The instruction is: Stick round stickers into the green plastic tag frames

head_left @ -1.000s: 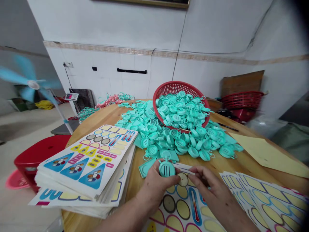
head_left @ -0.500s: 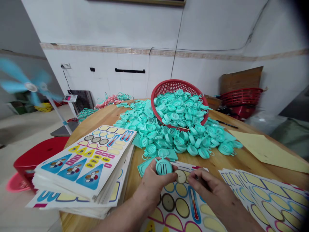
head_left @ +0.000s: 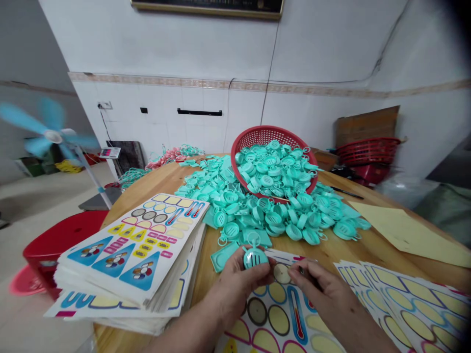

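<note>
Head view: at the near side of the wooden tabletop, the left hand grasps a teal round case, which has three dark slots on its face and a ring at its far end. The right hand has its fingers closed around a dark slender thing, of which only a small part can be seen. Between the two hands there is a pale round disc; the fingertips of the right hand are at its right edge, and I cannot tell which hand carries it. Below the hands lies a sticker sheet with circles and a red thermometer.

To the left is a thick stack of sticker sheets, and to the right some fanned sheets are lying. Farther to the right there is a yellow paper. On the far side, a red basket is tilted toward the near side, filled with teal cases, and a wide heap of teal pieces spreads around it.
</note>
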Action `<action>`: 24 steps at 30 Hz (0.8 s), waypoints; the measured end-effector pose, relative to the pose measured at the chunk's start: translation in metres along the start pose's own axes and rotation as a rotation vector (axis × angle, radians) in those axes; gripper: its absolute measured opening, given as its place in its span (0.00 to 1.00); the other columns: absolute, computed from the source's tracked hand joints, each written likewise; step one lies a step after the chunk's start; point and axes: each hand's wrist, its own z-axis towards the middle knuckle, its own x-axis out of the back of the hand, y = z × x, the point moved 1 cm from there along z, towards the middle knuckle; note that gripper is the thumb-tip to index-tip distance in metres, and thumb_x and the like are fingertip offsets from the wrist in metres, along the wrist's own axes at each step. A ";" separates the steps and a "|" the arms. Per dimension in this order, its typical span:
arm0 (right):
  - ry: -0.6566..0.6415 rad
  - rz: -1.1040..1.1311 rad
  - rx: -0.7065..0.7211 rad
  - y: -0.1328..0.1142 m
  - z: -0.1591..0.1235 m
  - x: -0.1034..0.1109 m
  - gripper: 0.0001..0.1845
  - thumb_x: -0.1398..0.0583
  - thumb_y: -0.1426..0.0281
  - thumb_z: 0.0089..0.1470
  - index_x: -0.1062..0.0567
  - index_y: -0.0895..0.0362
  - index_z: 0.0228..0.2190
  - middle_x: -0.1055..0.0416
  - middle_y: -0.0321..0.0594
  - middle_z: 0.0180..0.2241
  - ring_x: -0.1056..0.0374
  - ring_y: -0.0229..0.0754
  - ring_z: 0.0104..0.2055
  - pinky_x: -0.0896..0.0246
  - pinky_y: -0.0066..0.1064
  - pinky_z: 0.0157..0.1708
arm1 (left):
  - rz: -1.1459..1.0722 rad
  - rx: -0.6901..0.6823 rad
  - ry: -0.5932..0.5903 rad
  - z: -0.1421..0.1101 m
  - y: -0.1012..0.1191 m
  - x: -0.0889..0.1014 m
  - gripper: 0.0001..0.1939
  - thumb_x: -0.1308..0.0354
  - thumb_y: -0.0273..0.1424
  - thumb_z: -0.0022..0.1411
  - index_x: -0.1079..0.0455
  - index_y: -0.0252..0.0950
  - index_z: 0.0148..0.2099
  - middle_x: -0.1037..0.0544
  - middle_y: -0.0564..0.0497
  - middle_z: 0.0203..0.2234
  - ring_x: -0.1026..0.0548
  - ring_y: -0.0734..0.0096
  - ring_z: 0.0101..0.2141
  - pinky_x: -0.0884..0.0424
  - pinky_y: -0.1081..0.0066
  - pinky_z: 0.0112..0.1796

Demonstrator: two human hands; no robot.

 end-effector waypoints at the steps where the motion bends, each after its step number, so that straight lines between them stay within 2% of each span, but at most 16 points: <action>1: 0.008 -0.010 0.006 0.000 0.001 0.002 0.15 0.44 0.55 0.54 0.27 0.53 0.26 0.35 0.33 0.24 0.39 0.38 0.26 0.43 0.26 0.25 | -0.035 0.017 0.002 0.000 0.000 0.000 0.16 0.34 0.27 0.49 0.32 0.33 0.40 0.21 0.47 0.32 0.25 0.71 0.33 0.30 0.70 0.38; 7: 0.025 -0.001 0.018 -0.006 0.000 0.005 0.15 0.44 0.56 0.54 0.29 0.54 0.25 0.33 0.34 0.25 0.38 0.38 0.28 0.42 0.26 0.26 | -0.120 0.066 0.044 0.001 0.005 -0.001 0.13 0.37 0.32 0.53 0.31 0.29 0.39 0.21 0.42 0.30 0.24 0.68 0.29 0.28 0.68 0.33; 12: -0.007 -0.017 0.008 -0.011 -0.004 0.005 0.16 0.46 0.55 0.57 0.31 0.53 0.26 0.35 0.33 0.25 0.39 0.38 0.29 0.44 0.26 0.27 | -0.116 0.086 0.027 -0.002 0.008 -0.004 0.12 0.40 0.33 0.57 0.31 0.29 0.41 0.21 0.42 0.31 0.23 0.67 0.32 0.28 0.69 0.34; 18: 0.025 -0.029 0.032 -0.003 -0.002 0.008 0.15 0.44 0.56 0.55 0.30 0.53 0.26 0.35 0.34 0.27 0.39 0.39 0.28 0.42 0.27 0.27 | -0.110 0.114 0.004 -0.005 0.012 -0.005 0.15 0.44 0.37 0.60 0.30 0.28 0.42 0.21 0.40 0.32 0.23 0.66 0.32 0.27 0.69 0.33; 24: -0.043 -0.084 0.035 -0.004 -0.002 0.010 0.13 0.45 0.59 0.57 0.29 0.53 0.27 0.41 0.31 0.23 0.44 0.36 0.25 0.48 0.27 0.24 | -0.048 0.112 -0.050 -0.006 0.020 -0.003 0.17 0.48 0.38 0.62 0.32 0.28 0.46 0.21 0.39 0.35 0.22 0.61 0.35 0.27 0.66 0.36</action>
